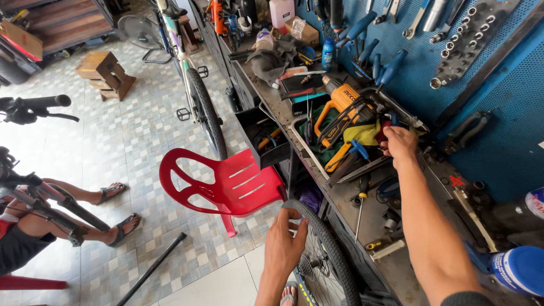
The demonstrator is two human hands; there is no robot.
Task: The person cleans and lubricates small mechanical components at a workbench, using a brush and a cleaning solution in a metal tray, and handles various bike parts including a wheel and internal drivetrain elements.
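Cluttered workbench (pixel 340 195), tiled floor (pixel 113 153).

Both forearms are bare to the wrist, the left hand (pixel 284 245) and right hand (pixel 400 145) without gloves or rings, a dark sleeve edge (pixel 468 298) shows at the right upper arm, and a sandal strap (pixel 288 296) crosses the foot below the left hand.

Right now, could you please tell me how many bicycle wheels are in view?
2: one wheel under the left hand beside the workbench; another on the parked bicycle behind the red chair. Others may be hidden.
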